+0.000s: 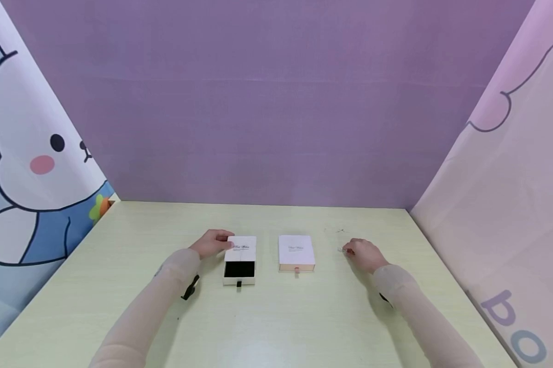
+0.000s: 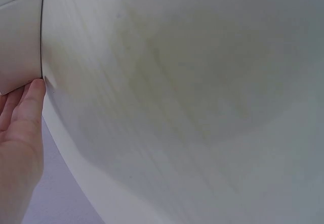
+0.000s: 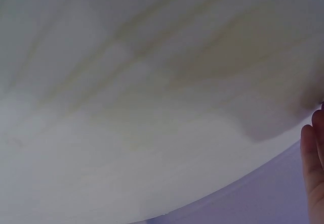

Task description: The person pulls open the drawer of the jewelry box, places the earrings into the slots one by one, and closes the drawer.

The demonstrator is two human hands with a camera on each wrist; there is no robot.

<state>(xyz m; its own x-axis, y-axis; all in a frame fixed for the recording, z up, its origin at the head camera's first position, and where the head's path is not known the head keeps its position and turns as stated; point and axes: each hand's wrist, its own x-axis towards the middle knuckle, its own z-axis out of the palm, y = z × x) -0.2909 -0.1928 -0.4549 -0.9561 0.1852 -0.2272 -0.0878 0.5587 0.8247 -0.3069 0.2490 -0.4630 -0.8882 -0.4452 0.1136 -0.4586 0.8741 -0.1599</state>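
Note:
A white drawer-style gift box (image 1: 242,248) with printed lettering stands left of the middle, its drawer (image 1: 239,280) slid out toward me, showing a black inside and a black pull tab. My left hand (image 1: 213,243) holds this box at its far left corner; in the left wrist view, fingertips (image 2: 36,86) touch the edge of the box (image 2: 20,42). On the right, my right hand (image 1: 365,254) pinches a small, thin, shiny thing (image 1: 341,250) at the tabletop, too small to make out. Only a few right fingers (image 3: 310,148) show in the right wrist view.
A second white gift box (image 1: 296,249), closed, with a pinkish front and pull tab, lies between my hands. Another tiny thin item (image 1: 340,231) lies beyond my right hand. The pale table (image 1: 276,327) meets a purple backdrop behind and printed cloths at both sides.

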